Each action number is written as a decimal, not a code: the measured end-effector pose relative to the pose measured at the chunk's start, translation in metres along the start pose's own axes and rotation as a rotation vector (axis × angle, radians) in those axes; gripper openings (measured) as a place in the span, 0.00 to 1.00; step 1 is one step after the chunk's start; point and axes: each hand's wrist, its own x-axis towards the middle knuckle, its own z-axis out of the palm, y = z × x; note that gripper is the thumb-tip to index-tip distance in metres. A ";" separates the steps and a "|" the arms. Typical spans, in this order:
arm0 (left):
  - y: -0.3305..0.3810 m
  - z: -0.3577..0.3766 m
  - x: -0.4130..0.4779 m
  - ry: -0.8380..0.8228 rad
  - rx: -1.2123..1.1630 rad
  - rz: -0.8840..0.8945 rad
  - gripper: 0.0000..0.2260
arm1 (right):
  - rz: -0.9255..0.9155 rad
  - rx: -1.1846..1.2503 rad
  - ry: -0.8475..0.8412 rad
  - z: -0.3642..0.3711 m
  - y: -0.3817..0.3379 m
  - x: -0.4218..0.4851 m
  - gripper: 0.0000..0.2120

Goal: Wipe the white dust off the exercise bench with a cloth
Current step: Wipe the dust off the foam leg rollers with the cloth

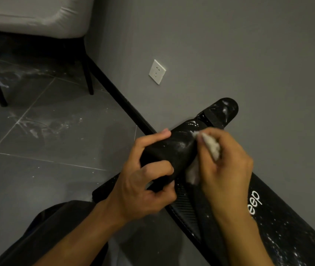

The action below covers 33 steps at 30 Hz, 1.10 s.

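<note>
Exercise bench [277, 223]: black, lies along the foot of the grey wall [229, 45], running from near right to far centre. White lettering on its near half, only partly readable.

Cloth [213, 146]: white, bunched, pressed on the right flank of the bench's rounded middle pad [172, 150]; a second fold of it shows lower down, against the same pad.

Right hand [227, 164]: fingers curled, clamped on the cloth, holding it to the pad.
Left hand [149, 181]: fingers and thumb wrapped round the near-left side of that pad, gripping it, apparently to steady it.

White dust [181, 144]:
- light haze on the middle pad just left of the cloth
- pale smears on the far end pad [223, 110]
- dense specks over the near right stretch of the bench

Judgement: wiping is under way on the middle pad, which looks the cleanest part but is not finished. The far end pad and the long near section look untouched. Most of the task is left, I estimate.

Surroundings: a wall socket [157, 71] beyond the bench; a black skirting strip [124, 100] along the wall base; grey tiled floor [66, 169] with white powder streaks to the far left; a grey upholstered chair [37, 16] on black legs at far left; a dark trouser leg [47, 237] at near left
</note>
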 end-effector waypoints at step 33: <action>-0.004 -0.006 0.000 -0.076 -0.024 0.015 0.21 | 0.164 0.070 0.005 0.001 -0.006 0.006 0.03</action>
